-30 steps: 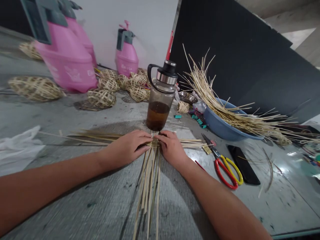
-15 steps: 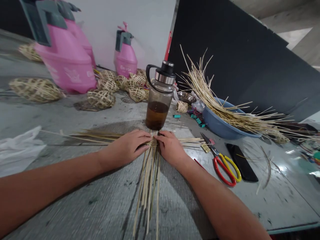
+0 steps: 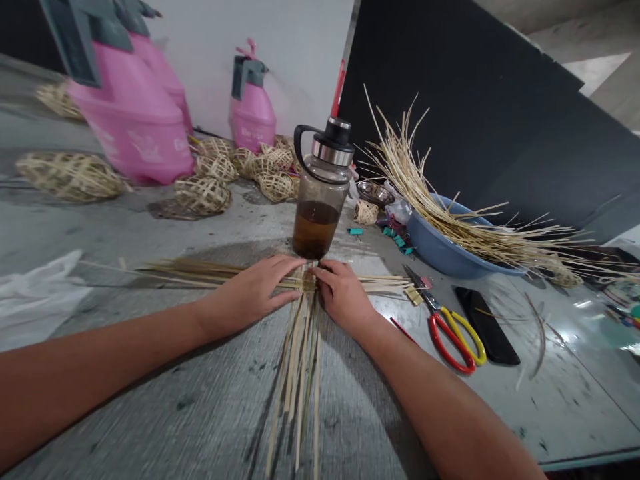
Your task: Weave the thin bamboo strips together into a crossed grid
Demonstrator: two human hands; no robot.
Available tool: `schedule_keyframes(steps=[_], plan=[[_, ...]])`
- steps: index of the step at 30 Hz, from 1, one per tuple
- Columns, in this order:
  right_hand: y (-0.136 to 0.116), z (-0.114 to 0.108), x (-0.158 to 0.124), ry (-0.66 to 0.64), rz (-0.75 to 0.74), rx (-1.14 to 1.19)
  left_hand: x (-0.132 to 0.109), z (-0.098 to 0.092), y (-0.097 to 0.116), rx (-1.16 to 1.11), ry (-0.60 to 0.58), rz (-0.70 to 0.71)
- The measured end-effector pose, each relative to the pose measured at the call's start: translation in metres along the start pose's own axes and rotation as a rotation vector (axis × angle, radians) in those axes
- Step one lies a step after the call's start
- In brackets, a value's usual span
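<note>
Thin bamboo strips cross one another on the table, some running toward me and others out to both sides. A small woven patch lies where they cross. My left hand rests flat on the sideways strips at the patch's left, thumb and forefinger spread apart. At the right edge of the patch, my right hand has curled fingers pressed together on the strips. Its fingertips partly hide the weave. Just behind the hands stands a drinking bottle with brown liquid.
Red-and-yellow-handled scissors and a black phone lie at right. Behind them, a blue basin holds long strips. Pink spray bottles and several woven bamboo balls stand at back left. A white plastic bag lies far left.
My left thumb and forefinger have spread wider apart, uncovering more of the woven patch. My right hand has stayed nearly in place at the strips.
</note>
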State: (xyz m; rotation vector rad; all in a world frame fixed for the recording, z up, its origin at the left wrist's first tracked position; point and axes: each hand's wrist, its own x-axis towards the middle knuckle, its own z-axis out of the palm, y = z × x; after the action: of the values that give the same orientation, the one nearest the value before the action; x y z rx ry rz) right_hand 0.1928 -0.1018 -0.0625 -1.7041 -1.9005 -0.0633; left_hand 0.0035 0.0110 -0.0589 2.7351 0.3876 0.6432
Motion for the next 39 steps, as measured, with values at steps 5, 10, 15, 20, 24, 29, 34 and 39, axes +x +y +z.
schedule_keyframes(steps=[5, 10, 15, 20, 24, 29, 34, 39], plan=[[-0.002, 0.001, 0.000, -0.030, 0.016, -0.034, 0.000, 0.000, -0.003, -0.032, -0.014, 0.000], [0.002, -0.002, 0.001, 0.035, 0.061, 0.113, 0.006, -0.003, -0.009, -0.082, -0.032, -0.028], [0.009, -0.006, 0.003, 0.031, 0.156, 0.231, 0.009, -0.005, -0.012, -0.078, -0.036, -0.038], [0.008, -0.006, 0.003, 0.022, 0.149, 0.235, 0.007, -0.005, -0.008, -0.070, -0.032, -0.021], [0.004, -0.008, 0.002, 0.010, 0.132, 0.238, 0.006, -0.005, -0.006, -0.092, -0.040, -0.002], [0.001, -0.010, 0.003, -0.032, 0.127, 0.226, 0.006, -0.006, -0.007, -0.103, -0.041, -0.001], [0.001, -0.009, 0.002, -0.044, 0.128, 0.212, 0.007, -0.005, -0.010, -0.110, -0.055, 0.004], [0.000, -0.011, 0.002, -0.056, 0.098, 0.193, 0.007, -0.003, -0.013, -0.106, -0.047, 0.015]])
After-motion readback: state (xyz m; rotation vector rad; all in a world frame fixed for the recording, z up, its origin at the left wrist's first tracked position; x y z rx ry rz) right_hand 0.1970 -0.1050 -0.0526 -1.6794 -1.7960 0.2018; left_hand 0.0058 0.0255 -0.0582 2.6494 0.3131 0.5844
